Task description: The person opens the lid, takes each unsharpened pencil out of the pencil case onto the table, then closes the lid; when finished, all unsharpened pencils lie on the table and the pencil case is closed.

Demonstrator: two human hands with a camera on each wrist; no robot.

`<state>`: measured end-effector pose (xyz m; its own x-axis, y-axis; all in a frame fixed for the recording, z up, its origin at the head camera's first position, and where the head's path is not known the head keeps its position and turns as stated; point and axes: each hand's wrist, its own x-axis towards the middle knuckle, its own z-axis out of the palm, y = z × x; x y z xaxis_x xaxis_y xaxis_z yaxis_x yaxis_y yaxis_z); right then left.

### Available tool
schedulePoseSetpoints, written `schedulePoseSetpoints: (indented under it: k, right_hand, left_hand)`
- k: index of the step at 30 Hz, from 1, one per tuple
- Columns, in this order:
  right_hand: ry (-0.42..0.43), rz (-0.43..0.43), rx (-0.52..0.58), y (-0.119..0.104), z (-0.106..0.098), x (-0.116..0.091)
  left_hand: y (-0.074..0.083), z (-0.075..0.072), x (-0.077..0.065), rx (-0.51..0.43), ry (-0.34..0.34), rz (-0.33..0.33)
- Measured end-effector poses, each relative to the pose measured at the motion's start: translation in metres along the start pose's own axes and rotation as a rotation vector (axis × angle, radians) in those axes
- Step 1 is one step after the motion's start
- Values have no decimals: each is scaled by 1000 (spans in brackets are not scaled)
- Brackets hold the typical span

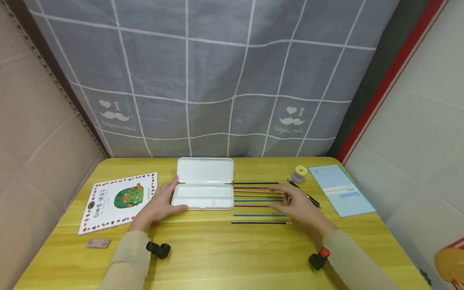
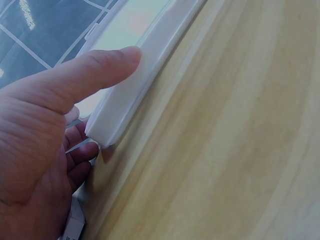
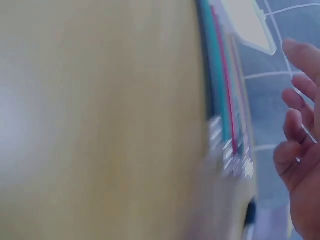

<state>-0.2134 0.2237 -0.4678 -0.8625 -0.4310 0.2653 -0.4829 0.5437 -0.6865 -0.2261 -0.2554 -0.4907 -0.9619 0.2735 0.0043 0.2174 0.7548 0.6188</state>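
An opened white pencil case (image 1: 203, 197) lies on the table, its lid (image 1: 205, 170) folded back flat. My left hand (image 1: 161, 204) holds the case's left end. In the left wrist view, the thumb lies over the case's rim (image 2: 150, 60) and the other fingers curl beside its end. Several pencils (image 1: 259, 215) in dark, red, yellow and teal lie side by side to the right of the case. Over their right ends is my right hand (image 1: 299, 203), its fingers loosely bent. The right wrist view shows that hand (image 3: 302, 145) apart from the blurred pencils (image 3: 220, 75), with nothing in it.
A picture book (image 1: 119, 201) lies at the left, with a small pinkish block (image 1: 98, 243) in front. To the right are a black pen (image 1: 311, 200), a yellow-and-purple round item (image 1: 299, 174) and a light blue notebook (image 1: 340, 189). A grey grid curtain (image 1: 210, 80) hangs behind the table (image 1: 224, 257).
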Motion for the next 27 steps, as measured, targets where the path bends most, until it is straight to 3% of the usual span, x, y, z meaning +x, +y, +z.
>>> schedulePoseSetpoints:
  k: [7,14,20,27]
  right_hand:
    - [-139,92,90,-15,11,57]
    - [-256,118,83,-22,36,102]
    - [-280,118,138,-21,54,118]
    - [-248,92,212,-21,58,121]
  left_hand:
    - [0,1,0,2,6,6]
    - [1,1,0,-11,6,-5]
    - [-1,3,0,-22,1,-9]
    - [-3,3,2,-71,25,-23]
